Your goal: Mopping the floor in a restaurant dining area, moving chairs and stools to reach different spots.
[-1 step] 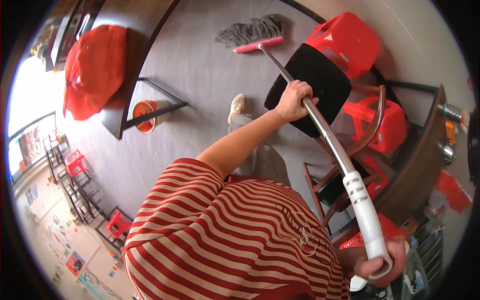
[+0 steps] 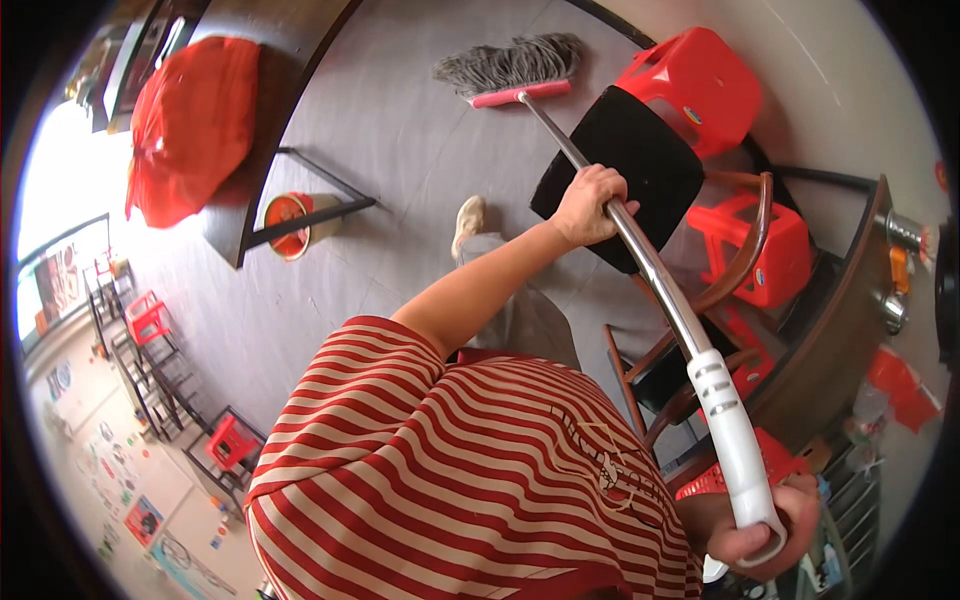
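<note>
A mop (image 2: pixel 655 265) slants across the view, its metal pole running from the far floor to my lower right. My left hand (image 2: pixel 594 204) is wrapped round the middle of the pole. At the white grip end my right hand (image 2: pixel 775 525) is closed, with the thumb by the end loop. The grey string mop head (image 2: pixel 510 65) with its pink bar lies on the floor at the far middle. A black-seated chair (image 2: pixel 635 170) stands below the pole beside my left hand.
Red stools (image 2: pixel 690 85) crowd the right, near a dark table (image 2: pixel 835 330). Far left, a red bag (image 2: pixel 195 130) rests on another table (image 2: pixel 290 50), with a bin (image 2: pixel 298 226) at its leg. My shoe (image 2: pixel 468 222) is on the grey floor (image 2: pixel 380 110).
The mop head has shifted slightly to the right and nearer. Both hands keep their hold on the mop, and the view has moved a little.
</note>
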Demonstrator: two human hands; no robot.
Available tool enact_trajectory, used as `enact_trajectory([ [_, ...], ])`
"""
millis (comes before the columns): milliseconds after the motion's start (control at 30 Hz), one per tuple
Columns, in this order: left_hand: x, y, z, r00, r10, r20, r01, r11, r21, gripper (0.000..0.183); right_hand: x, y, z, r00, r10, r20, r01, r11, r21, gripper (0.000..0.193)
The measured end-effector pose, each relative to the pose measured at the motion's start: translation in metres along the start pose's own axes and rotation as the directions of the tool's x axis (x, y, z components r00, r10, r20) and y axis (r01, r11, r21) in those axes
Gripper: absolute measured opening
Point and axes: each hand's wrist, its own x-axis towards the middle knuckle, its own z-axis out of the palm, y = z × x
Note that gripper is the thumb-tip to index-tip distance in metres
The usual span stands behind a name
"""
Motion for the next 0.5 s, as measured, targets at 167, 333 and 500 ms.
enact_trajectory([
  [167, -0.058, 0.034, -0.032, 1.000, 0.016, 0.026, -0.016, 1.000, 0.002, 0.022, 0.008, -0.034, -0.007, 0.817, -0.370, -0.443, 0.455, 0.884, 0.102, 0.035],
  [333, -0.119, 0.069, -0.062, 0.994, -0.066, 0.091, 0.067, 0.998, -0.007, 0.016, 0.001, -0.074, -0.025, 0.868, -0.254, -0.428, 0.331, 0.936, 0.117, 0.024],
  [500, -0.202, 0.091, -0.105, 0.918, -0.209, 0.338, 0.177, 0.976, 0.124, 0.010, -0.023, -0.096, -0.047, 0.904, -0.084, -0.420, 0.168, 0.971, 0.168, 0.040],
])
